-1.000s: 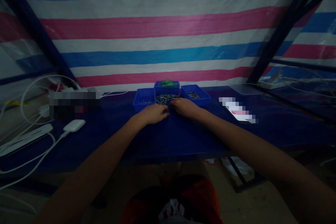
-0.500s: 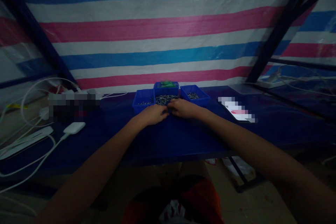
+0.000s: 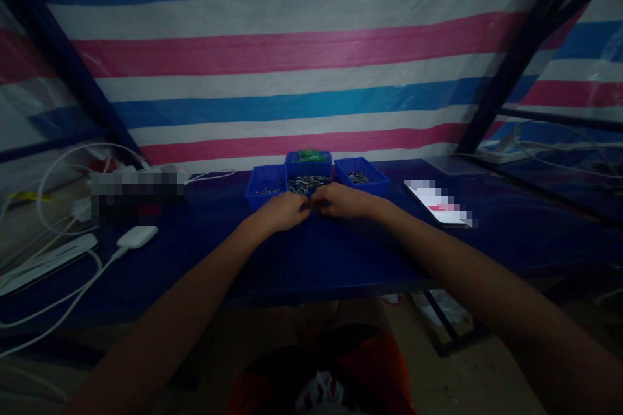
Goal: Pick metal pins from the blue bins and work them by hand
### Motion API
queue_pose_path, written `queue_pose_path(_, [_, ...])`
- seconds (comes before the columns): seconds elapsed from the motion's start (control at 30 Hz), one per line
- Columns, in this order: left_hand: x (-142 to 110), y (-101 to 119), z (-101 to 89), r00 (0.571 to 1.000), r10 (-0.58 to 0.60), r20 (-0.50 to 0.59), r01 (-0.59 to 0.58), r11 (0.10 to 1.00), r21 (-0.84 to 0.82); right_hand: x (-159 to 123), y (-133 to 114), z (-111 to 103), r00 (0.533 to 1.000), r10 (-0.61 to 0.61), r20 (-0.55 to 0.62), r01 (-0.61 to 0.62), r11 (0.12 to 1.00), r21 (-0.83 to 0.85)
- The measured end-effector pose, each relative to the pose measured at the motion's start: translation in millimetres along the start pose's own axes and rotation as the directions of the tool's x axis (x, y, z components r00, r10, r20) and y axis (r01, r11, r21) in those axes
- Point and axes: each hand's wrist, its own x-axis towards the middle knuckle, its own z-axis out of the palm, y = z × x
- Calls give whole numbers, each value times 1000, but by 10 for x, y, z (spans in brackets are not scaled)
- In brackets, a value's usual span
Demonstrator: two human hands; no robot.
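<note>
Your left hand (image 3: pixel 285 212) and right hand (image 3: pixel 341 200) have drawn together, centre frame; each grip's state: cannot tell. Metal pieces (image 3: pixel 305 183) occupy three trays (image 3: pixel 267 176); completion unverifiable.

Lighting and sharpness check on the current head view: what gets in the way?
Head view: dim overall; fingertips of the left hand and right hand dark and soft; metal pieces too small to separate; phone bright, partly pixelated; wide-angle stretch toward the edges.
</note>
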Motion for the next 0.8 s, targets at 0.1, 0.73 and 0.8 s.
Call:
queue_pose_path(0.1, [-3, 5, -5, 1000, -15, 13, 15, 1000, 11, -2, -25, -28, 1000, 17, -2, -17, 1000, 13])
queue_pose_path(0.73, [-4, 9, -17, 999, 8, -43, -7, 1000, 21, -60, 10, -64, 988, 141, 57, -137, 988, -64])
queue_pose_path(0.8, [-4, 13, -18, 998, 7, -54, -6, 1000, 22, -65, -3, -69, 988, 144, 50, -141, 988, -62])
